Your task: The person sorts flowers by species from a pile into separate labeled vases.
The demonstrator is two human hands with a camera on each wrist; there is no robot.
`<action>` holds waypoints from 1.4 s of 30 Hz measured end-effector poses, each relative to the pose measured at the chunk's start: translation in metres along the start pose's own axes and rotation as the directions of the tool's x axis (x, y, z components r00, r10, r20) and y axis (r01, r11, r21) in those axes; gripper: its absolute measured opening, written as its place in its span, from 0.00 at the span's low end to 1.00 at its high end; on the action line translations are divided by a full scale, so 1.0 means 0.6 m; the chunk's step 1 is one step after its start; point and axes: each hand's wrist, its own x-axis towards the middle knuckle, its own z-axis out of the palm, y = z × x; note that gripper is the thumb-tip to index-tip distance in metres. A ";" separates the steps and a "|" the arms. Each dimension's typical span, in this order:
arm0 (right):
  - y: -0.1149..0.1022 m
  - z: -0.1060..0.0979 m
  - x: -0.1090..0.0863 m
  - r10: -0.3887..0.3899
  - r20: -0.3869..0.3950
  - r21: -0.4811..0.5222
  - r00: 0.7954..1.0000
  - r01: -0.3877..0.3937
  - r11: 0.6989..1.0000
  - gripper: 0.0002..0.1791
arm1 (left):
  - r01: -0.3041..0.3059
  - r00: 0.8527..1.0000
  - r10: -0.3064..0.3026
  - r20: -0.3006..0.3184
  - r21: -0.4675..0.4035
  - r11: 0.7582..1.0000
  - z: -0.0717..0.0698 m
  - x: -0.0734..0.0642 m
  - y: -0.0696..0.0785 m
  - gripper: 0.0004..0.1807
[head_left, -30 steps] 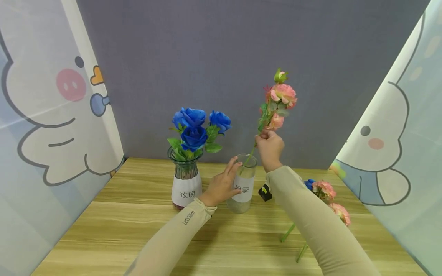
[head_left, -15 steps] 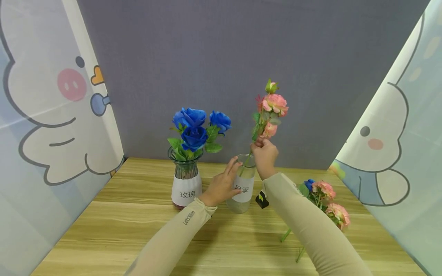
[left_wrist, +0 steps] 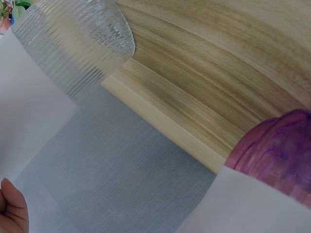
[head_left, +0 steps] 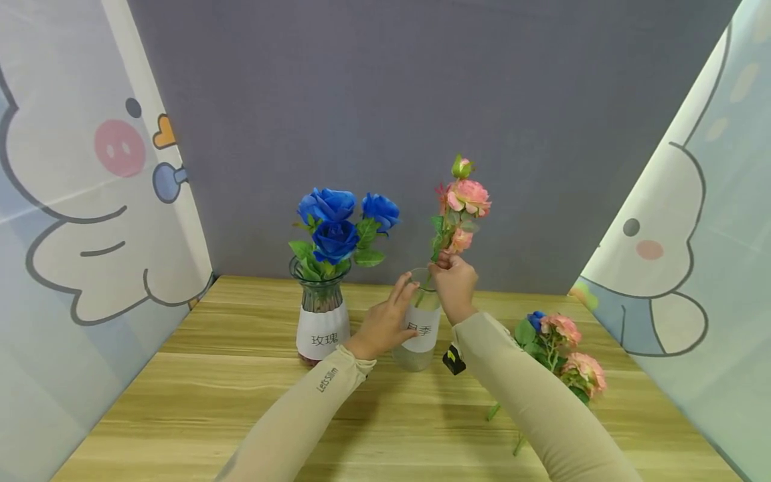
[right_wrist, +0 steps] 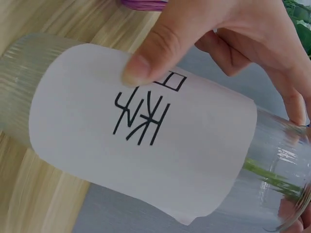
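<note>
A clear ribbed glass vase (head_left: 412,358) with a white paper label stands mid-table. My left hand (head_left: 385,323) holds it from the left; in the right wrist view its thumb (right_wrist: 155,53) presses the label while the fingers reach round behind. Above the rim my right hand (head_left: 456,284) pinches the stem of a pink flower spray (head_left: 468,197), blooms up, leaning slightly right. Its green stem (right_wrist: 272,177) is inside the vase neck, seen through the glass. To the left, a dark glass vase (head_left: 323,301) with its own label holds several blue roses (head_left: 335,241).
At the right, more pink flowers (head_left: 583,373) and a blue one (head_left: 535,320) lie on the wooden table (head_left: 385,428), partly behind my right sleeve. A small black device (head_left: 453,360) sits beside that sleeve. A grey backdrop (head_left: 385,100) and printed side panels enclose the table.
My right hand has moved down and left, lowering the pink flower spray so its stem reaches deeper into the clear vase. My left hand keeps its hold on the vase.
</note>
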 end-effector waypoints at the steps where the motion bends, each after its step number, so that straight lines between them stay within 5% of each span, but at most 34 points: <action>1: 0.001 0.000 0.000 -0.008 0.001 -0.003 1.000 0.008 1.000 0.14 | -0.001 1.000 0.001 -0.002 0.000 1.000 0.000 0.000 0.000 0.53; 12: 0.009 -0.008 -0.005 -0.101 0.076 -0.121 0.992 0.109 0.987 0.15 | 0.003 1.000 -0.003 0.012 0.004 1.000 0.005 -0.003 0.002 0.53; 14: 0.012 -0.015 -0.006 -0.171 0.128 -0.203 0.977 0.195 0.960 0.12 | 0.001 1.000 -0.001 0.009 0.006 1.000 0.005 -0.003 0.003 0.53; 17: 0.011 -0.036 -0.006 -0.265 0.251 -0.347 0.931 0.342 0.873 0.10 | -0.001 1.000 0.001 0.017 0.007 1.000 0.005 -0.004 0.003 0.53; 19: 0.003 -0.056 -0.004 -0.243 0.340 -0.385 0.909 0.370 0.846 0.08 | -0.001 1.000 0.001 0.025 0.006 1.000 0.005 -0.003 0.003 0.53; 21: -0.006 -0.078 0.002 -0.157 0.419 -0.385 0.894 0.331 0.861 0.09 | 0.002 0.999 -0.002 0.035 0.007 1.000 0.006 -0.002 0.003 0.53; 25: -0.010 -0.124 0.020 0.067 0.498 -0.363 0.865 0.137 0.922 0.13 | 0.002 0.999 -0.003 0.043 0.014 1.000 0.007 0.001 0.001 0.55; 28: 0.006 -0.152 0.032 0.153 0.526 -0.325 0.836 0.031 0.945 0.16 | 0.001 0.999 -0.002 0.047 0.022 1.000 0.007 0.001 0.000 0.55; 36: 0.060 -0.217 0.045 0.257 0.573 -0.274 0.779 -0.114 0.955 0.23 | 0.006 0.999 -0.006 0.050 0.007 1.000 0.005 -0.001 0.000 0.54; 42: 0.108 -0.281 0.053 0.299 0.580 -0.228 0.758 -0.201 0.953 0.27 | 0.000 0.999 0.000 0.040 0.019 1.000 0.006 0.000 0.000 0.54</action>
